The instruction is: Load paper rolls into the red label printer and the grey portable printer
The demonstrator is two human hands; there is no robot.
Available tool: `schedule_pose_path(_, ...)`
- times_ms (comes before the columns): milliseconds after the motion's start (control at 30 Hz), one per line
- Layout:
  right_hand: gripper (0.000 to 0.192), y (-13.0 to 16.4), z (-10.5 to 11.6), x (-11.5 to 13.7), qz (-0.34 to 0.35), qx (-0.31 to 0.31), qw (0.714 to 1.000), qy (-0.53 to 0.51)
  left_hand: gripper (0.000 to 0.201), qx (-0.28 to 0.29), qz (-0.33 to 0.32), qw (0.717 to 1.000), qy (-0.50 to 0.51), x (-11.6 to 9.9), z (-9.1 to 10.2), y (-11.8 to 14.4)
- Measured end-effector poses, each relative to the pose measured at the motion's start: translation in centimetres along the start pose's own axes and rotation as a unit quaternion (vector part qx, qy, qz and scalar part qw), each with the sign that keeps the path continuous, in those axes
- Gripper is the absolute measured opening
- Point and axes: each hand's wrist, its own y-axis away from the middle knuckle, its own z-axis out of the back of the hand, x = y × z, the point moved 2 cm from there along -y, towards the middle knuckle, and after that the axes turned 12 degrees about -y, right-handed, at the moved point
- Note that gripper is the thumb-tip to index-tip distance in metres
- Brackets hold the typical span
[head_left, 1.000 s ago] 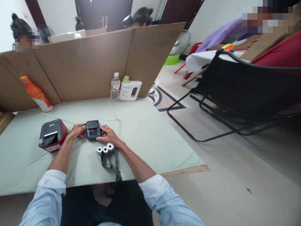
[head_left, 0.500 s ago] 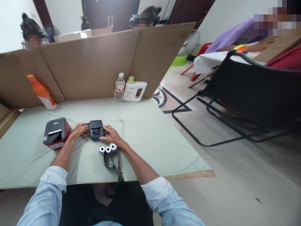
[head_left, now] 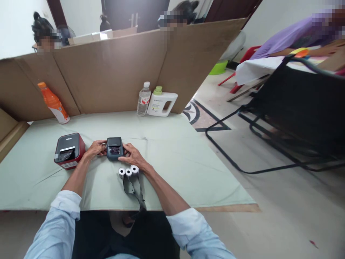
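Observation:
A small dark label printer (head_left: 115, 148) with a clear window in its top sits on the table between my hands. My left hand (head_left: 96, 149) is at its left side, fingers bent against the edge. My right hand (head_left: 132, 155) grips its right side, with the thumb at the front corner. Just in front stand three white paper rolls (head_left: 128, 172) with dark cores, and grey wrapping trails from them toward the table's near edge. Left of my left hand is a larger red and black printer (head_left: 69, 150).
An orange bottle (head_left: 54, 102) leans on the cardboard partition (head_left: 113, 72) at the back. A water bottle (head_left: 143, 99) and a white jug (head_left: 162, 103) stand farther right. Beyond the table's right edge is a black folding chair (head_left: 302, 108). Other people are behind the partition and at the right.
The whole view has shifted slightly, so things appear farther right. Both hands stay at the sides of the small label printer, which has not visibly moved on the table.

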Motion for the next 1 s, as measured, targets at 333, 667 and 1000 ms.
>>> schedule_pose_path(333,0.075,-0.3,0.0,-0.3,0.005,-0.003,1.000,0.014,0.076,0.018,-0.124,0.990,0.067,0.4,0.5,0.7)
schedule_pose_path(667,0.075,-0.6,0.0,-0.1,0.021,0.008,1.000,0.018,0.048,-0.175,-0.077,0.981,0.036,-1.5,0.1,-1.6)
schedule_pose_path(1000,0.070,-0.7,-0.1,-0.1,0.038,-0.006,0.999,0.025,0.047,-0.031,-0.292,0.948,-0.125,-0.5,0.7,2.0)
